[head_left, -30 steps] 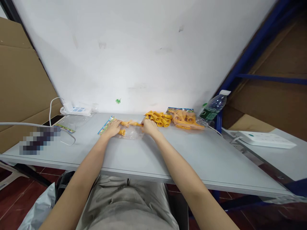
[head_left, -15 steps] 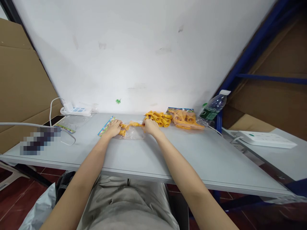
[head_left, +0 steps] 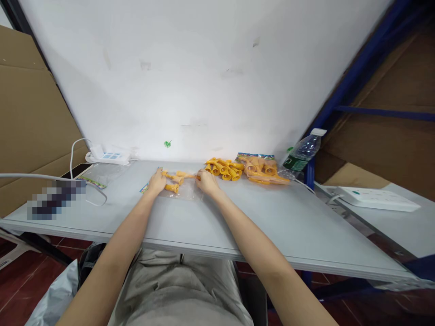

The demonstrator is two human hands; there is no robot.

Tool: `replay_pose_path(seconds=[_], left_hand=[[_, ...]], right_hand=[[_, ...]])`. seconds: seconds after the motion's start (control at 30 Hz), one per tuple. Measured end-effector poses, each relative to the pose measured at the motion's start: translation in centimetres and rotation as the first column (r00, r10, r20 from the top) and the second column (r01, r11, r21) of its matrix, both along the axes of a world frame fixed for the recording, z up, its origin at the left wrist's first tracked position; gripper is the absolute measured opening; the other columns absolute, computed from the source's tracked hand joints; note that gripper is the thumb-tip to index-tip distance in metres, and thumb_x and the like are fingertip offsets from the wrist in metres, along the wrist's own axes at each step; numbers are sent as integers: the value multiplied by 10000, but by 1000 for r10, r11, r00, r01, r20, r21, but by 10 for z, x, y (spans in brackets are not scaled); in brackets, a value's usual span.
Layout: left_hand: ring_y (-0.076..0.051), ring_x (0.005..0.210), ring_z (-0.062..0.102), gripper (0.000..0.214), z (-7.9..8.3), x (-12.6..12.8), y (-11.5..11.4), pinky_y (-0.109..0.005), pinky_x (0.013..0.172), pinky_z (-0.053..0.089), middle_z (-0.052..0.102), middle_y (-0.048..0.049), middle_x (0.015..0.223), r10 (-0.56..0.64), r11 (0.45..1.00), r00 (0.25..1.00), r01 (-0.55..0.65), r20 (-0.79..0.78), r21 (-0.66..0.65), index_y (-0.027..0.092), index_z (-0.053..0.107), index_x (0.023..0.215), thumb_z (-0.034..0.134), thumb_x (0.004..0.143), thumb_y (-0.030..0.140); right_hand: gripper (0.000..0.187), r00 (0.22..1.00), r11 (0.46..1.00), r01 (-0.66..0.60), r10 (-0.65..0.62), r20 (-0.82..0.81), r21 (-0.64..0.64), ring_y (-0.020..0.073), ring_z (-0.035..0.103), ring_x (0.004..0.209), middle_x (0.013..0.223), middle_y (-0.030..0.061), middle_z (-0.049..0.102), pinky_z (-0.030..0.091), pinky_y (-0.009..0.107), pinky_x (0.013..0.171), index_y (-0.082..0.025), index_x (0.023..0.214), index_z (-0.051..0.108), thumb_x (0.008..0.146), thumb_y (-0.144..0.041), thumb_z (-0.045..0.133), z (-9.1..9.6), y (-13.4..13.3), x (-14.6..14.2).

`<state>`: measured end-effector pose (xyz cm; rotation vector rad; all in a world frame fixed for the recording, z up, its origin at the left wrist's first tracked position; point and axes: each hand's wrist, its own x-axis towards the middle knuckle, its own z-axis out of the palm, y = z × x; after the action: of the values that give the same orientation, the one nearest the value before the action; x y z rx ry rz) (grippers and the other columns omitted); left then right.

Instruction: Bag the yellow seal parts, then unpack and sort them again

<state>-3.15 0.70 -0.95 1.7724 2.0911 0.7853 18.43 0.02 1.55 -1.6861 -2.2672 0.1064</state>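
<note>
A clear plastic bag [head_left: 188, 194] with a colourful header strip lies in front of me, holding several yellow toy horns [head_left: 172, 187]. My left hand [head_left: 157, 181] is closed on the bag's header end and covers much of that strip. At the bag's other end, my right hand [head_left: 207, 182] pinches the narrow stem of a yellow toy horn [head_left: 182, 174], whose wide end lies inside the bag. Its fingertips are partly hidden. Just beyond the right hand is a loose pile of yellow toy horns [head_left: 224, 169].
Right of the pile lies a filled bag of orange toys [head_left: 261, 168], beside a leaning plastic bottle [head_left: 304, 151]. On the left are a flat clear bag [head_left: 108, 172], a phone [head_left: 80, 170], a power strip [head_left: 110, 157] and a white cable [head_left: 41, 176]. Another power strip [head_left: 380, 199] is at right.
My right hand has moved slightly left, carrying the toy horn further into the bag. My left hand has shifted a little and covers more of the header strip.
</note>
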Motion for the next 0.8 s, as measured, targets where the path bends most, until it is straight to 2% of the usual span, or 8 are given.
replay_pose_path(seconds=[0.1, 0.17, 0.3, 0.43, 0.53, 0.63, 0.73, 0.8], left_hand=[[-260, 1248, 556, 453, 0, 0, 2, -371, 1034, 421, 598, -130, 1346, 23, 1000, 999, -23, 39, -6, 138, 465, 1346, 316, 929, 232], [-253, 1246, 557, 451, -1, 0, 4, -370, 1036, 420, 603, -120, 1342, 49, 999, 995, -49, 82, -6, 149, 474, 1340, 331, 920, 228], [-228, 1222, 575, 447, -4, -3, 8, -376, 1020, 441, 649, -60, 1289, 55, 998, 979, -63, 197, 32, 214, 502, 1322, 349, 902, 217], [-205, 1243, 560, 427, -3, -3, 8, -345, 1027, 439, 625, -43, 1331, 17, 999, 962, -29, 273, 39, 221, 549, 1272, 343, 899, 229], [-189, 1262, 544, 418, -3, 0, 7, -316, 1045, 426, 607, -36, 1355, 9, 999, 953, -24, 304, 47, 211, 574, 1236, 353, 881, 211], [-167, 1269, 532, 426, -4, 0, 10, -293, 1047, 423, 605, -36, 1350, 39, 991, 915, -86, 402, 98, 207, 567, 1224, 332, 869, 189], [-166, 1226, 555, 380, -7, -4, 15, -291, 1021, 444, 630, -50, 1286, 108, 964, 825, -223, 555, 145, 211, 578, 1146, 342, 849, 183], [-175, 1160, 594, 327, -8, -7, 19, -296, 978, 472, 650, -67, 1215, 148, 938, 717, -319, 681, 132, 204, 583, 1060, 372, 815, 157]], right_hand=[[266, 960, 998, -56, 58, -272, 14, 148, 642, 953, 1260, 122, 574, 476, 237, 823, -147, 1079, 624, 827, -116, 542, -13, 8, -3], [236, 871, 998, -50, 33, -491, -22, 119, 645, 837, 1232, 120, 567, 495, 237, 775, -140, 1017, 596, 781, -130, 588, -21, 13, -4], [120, 697, 984, -71, -67, -714, -161, 135, 643, 782, 922, 35, 646, 511, 252, 740, -168, 822, 556, 728, -165, 631, -31, 21, -4], [124, 624, 963, -102, -132, -770, -248, 152, 648, 761, 750, -4, 647, 524, 264, 737, -164, 775, 577, 704, -194, 674, -34, 24, -4], [146, 620, 958, -74, -172, -765, -275, 137, 652, 743, 810, 19, 688, 523, 244, 727, -138, 866, 634, 725, -168, 653, -35, 24, -5], [296, 610, 958, -105, -151, -778, -269, 132, 666, 788, 937, 38, 717, 530, 244, 765, -141, 1023, 655, 732, -100, 623, -36, 24, -6], [438, 618, 956, -131, -130, -775, -264, 141, 671, 809, 951, 40, 723, 534, 265, 795, -156, 1167, 627, 735, -90, 642, -38, 24, -7], [411, 656, 971, -88, -112, -746, -223, 155, 664, 806, 925, 52, 721, 529, 275, 794, -149, 1152, 643, 743, -131, 669, -40, 25, -6]])
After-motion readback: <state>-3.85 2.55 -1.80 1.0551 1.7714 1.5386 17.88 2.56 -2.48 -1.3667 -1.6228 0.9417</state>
